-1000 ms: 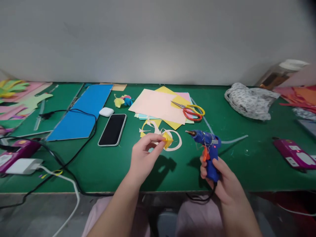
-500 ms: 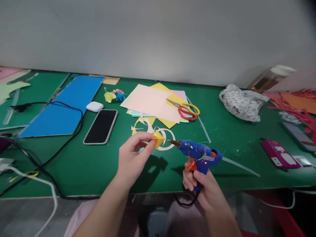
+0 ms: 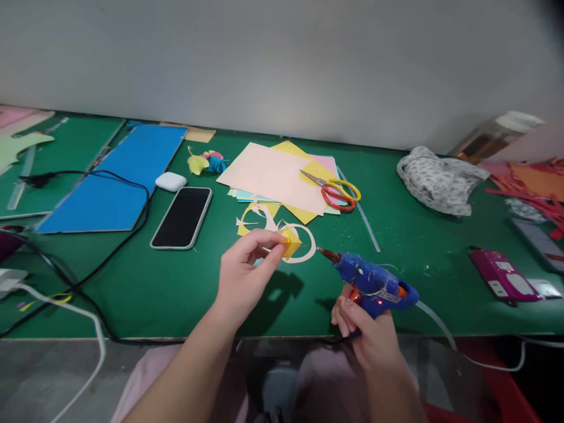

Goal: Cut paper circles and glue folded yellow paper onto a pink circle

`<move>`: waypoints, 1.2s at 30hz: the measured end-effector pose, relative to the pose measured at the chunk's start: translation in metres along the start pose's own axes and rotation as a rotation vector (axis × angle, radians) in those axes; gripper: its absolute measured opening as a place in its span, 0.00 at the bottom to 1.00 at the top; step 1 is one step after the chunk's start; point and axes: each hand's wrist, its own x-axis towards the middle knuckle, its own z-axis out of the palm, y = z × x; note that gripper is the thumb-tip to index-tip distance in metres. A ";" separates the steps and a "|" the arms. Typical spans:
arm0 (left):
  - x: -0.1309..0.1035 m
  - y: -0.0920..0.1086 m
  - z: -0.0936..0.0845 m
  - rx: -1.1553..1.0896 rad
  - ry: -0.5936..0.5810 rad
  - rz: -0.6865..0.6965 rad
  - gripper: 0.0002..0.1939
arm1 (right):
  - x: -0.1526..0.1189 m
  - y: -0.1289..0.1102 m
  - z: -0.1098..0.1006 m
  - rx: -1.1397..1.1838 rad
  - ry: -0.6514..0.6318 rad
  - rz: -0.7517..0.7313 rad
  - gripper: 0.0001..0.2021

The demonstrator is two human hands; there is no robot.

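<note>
Between the thumb and fingers of my left hand is a small folded piece of yellow paper, held above the green table. My right hand is wrapped round the handle of a blue glue gun with an orange trigger and a lit red light. Its nozzle points left towards the yellow paper, apart from it. A clear glue stick juts out of the gun's back. Behind my left hand lie pale paper offcuts cut in curves.
Scissors lie on stacked coloured paper. To the left are a phone, a white earbud case, a blue board and a black cable. A fabric bundle and a purple device lie right.
The glue gun has moved right and slightly down, its nozzle now farther from the yellow paper. My left hand has shifted a little right with the paper. The view has shifted slightly.
</note>
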 end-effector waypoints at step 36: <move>-0.005 -0.002 0.009 0.106 -0.043 0.118 0.03 | 0.002 -0.003 0.004 -0.021 0.065 0.064 0.18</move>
